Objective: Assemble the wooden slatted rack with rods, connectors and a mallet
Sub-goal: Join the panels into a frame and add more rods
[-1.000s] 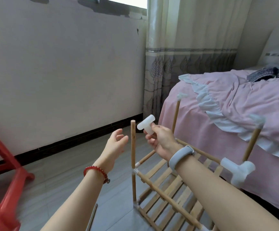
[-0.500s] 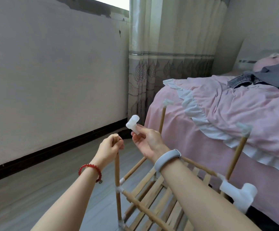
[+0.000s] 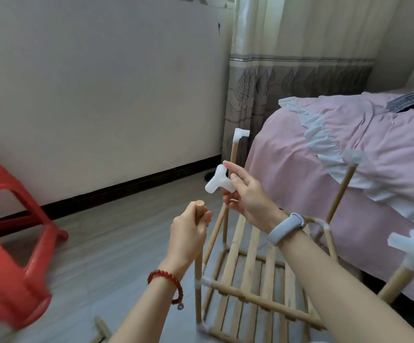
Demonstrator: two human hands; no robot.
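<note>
The left hand has its fingers clamped round the bare-topped near-left rod of the rack. Just right and above, the right hand pinches a white connector. Capping this post looks underway; next, line socket over rod end and press down.

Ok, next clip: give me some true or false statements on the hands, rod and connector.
1. The left hand grips the upright rod near its top. True.
2. The right hand is empty. False: it pinches a white connector.
3. The connector is already on the rod. False: it is held above, apart from the bare rod end.
4. A red stool stands at the left. True.
</note>
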